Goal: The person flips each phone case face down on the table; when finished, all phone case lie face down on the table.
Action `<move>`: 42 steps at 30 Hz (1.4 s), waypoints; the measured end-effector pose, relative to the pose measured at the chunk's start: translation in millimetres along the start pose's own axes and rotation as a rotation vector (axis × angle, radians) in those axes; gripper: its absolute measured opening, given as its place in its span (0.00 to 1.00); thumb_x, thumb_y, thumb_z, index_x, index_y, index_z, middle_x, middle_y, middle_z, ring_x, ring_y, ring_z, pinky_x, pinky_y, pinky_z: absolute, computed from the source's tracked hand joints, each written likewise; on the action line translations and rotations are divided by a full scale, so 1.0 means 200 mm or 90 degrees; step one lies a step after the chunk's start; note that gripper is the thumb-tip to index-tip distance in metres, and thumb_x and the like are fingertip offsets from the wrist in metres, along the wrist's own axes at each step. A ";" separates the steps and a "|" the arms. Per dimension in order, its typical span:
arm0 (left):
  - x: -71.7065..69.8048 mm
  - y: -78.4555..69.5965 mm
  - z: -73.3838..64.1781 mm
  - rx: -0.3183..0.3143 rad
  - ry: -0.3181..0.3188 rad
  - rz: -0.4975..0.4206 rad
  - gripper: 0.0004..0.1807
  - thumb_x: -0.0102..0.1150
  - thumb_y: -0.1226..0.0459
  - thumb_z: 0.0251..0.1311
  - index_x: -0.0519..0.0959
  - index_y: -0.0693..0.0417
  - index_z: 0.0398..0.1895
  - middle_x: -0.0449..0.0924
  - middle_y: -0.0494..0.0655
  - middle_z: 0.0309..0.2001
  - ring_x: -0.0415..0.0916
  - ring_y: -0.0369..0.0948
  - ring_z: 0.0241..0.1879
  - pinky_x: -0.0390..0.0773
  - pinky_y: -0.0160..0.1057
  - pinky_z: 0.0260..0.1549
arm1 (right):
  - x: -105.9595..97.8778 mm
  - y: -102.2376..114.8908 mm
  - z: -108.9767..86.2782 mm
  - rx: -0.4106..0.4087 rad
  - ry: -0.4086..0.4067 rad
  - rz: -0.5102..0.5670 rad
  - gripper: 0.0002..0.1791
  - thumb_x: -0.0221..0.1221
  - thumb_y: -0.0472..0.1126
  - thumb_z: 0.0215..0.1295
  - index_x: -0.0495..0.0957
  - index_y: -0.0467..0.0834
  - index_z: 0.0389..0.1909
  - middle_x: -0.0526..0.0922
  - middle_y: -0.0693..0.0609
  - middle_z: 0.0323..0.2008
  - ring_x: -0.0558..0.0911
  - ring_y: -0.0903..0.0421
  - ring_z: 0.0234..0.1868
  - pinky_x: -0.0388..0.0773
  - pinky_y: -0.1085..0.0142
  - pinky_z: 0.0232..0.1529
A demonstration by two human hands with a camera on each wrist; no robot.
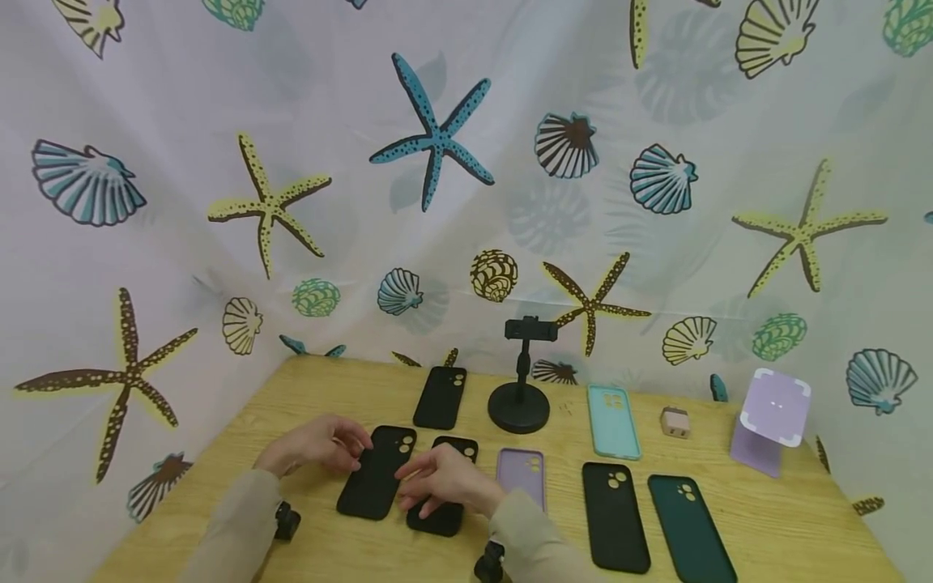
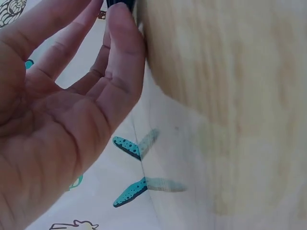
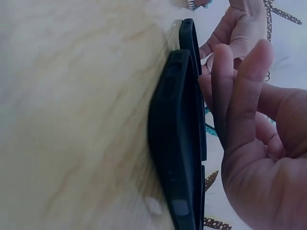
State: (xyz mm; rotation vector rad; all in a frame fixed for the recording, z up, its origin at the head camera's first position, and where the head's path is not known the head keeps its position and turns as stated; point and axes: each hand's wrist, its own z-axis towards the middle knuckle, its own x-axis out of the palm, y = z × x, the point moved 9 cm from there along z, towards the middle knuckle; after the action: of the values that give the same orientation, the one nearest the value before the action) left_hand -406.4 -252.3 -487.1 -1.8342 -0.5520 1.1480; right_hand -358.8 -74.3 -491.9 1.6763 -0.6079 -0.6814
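Observation:
Two black phone cases lie side by side near the front of the table: a left one (image 1: 381, 478) and a right one (image 1: 445, 520). My left hand (image 1: 328, 445) is at the upper left edge of the left case, fingers loosely bent. In the left wrist view the thumb tip (image 2: 122, 17) meets a dark edge at the top; its contact is partly hidden. Above the right case hovers my right hand (image 1: 448, 482), fingers extended and partly covering it. The right wrist view shows that hand (image 3: 259, 129) apart from the nearer black case (image 3: 168, 129).
Around them lie another black case (image 1: 440, 397), a purple case (image 1: 521, 474), a light blue case (image 1: 614, 421), a black case (image 1: 615, 518) and a dark green one (image 1: 692, 530). Behind stand a black phone stand (image 1: 519, 407), a pink charger (image 1: 675, 422) and a purple stand (image 1: 774, 409).

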 end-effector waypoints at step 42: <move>-0.01 0.07 -0.07 -0.045 0.044 -0.201 0.46 0.67 0.70 0.56 0.52 0.59 0.75 0.77 0.56 0.43 0.82 0.47 0.41 0.84 0.53 0.41 | 0.07 0.02 0.05 0.069 -0.003 0.022 0.16 0.59 0.33 0.67 0.79 0.28 0.52 0.86 0.39 0.40 0.87 0.45 0.43 0.85 0.59 0.41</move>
State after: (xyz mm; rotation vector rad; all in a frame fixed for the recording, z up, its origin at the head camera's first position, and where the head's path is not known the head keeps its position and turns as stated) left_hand -396.3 -268.0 -495.2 -1.7623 -0.8169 0.8599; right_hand -356.0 -92.4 -491.4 1.7611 -0.6860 -0.6363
